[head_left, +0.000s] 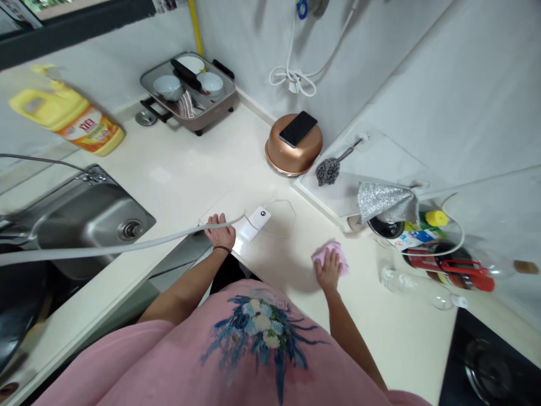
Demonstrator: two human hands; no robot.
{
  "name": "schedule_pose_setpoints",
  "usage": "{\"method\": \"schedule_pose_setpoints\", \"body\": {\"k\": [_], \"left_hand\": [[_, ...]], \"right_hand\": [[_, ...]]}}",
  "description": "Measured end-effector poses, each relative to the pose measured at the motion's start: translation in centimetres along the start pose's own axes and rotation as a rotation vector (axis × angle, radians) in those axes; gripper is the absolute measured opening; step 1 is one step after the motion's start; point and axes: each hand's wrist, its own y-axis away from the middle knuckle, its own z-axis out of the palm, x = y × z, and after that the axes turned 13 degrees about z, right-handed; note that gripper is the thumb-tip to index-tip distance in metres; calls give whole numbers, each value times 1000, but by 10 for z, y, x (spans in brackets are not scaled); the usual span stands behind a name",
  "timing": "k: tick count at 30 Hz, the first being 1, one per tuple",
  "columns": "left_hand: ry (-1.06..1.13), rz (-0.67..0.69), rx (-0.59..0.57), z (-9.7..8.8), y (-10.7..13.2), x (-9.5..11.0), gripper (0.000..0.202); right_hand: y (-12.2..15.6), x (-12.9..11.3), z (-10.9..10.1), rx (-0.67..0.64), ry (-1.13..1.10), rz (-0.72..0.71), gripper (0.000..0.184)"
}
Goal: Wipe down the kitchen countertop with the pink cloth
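Note:
My right hand (328, 272) presses a crumpled pink cloth (341, 255) against the white countertop (287, 270), fingers laid over it. Near the front edge of the counter, my left hand (220, 232) rests with fingers stretched out and nothing held. Just right of it lies a white rectangular device (255, 223) with a round dark mark. A thick white cable (169, 242) passes over or beside my left fingers toward this device; whether it touches them I cannot tell. A thin cord loops on the counter behind the device.
A phone (298, 128) lies on an upturned copper-coloured pot (279, 148). An electric pan (207, 119) with bowls stands in the back corner. The steel sink (101, 208) and yellow jug (88, 121) are left. Bottles (406, 280) and a black stove (499, 361) are right.

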Motion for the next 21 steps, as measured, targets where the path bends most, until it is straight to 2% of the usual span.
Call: {"method": "schedule_pose_setpoints", "body": {"k": [3,4,6,9,12,16,19,21], "left_hand": [[17,-4,-4,2,0,-1,68],[22,-8,-9,3,0,-1,69],[25,-13,-14,4,0,-2,69],[20,-10,-2,4,0,-3,67],[32,-7,1,4,0,-3,67],[4,-12,-12,3,0,-3,67],[-55,-13,-21,2,1,-2,66],[-78,-9,-17,2,1,-1,66]], "right_hand": [[18,55,-2,38,-100,166,82],[22,63,-1,56,-139,200,83],[29,59,1,94,-196,238,84],[32,12,7,96,-189,207,81],[23,-58,10,14,-99,70,77],[-3,-146,10,-54,-44,-145,75],[-12,-193,9,-39,-32,-275,73],[-2,-212,10,-49,-15,-341,73]]}}
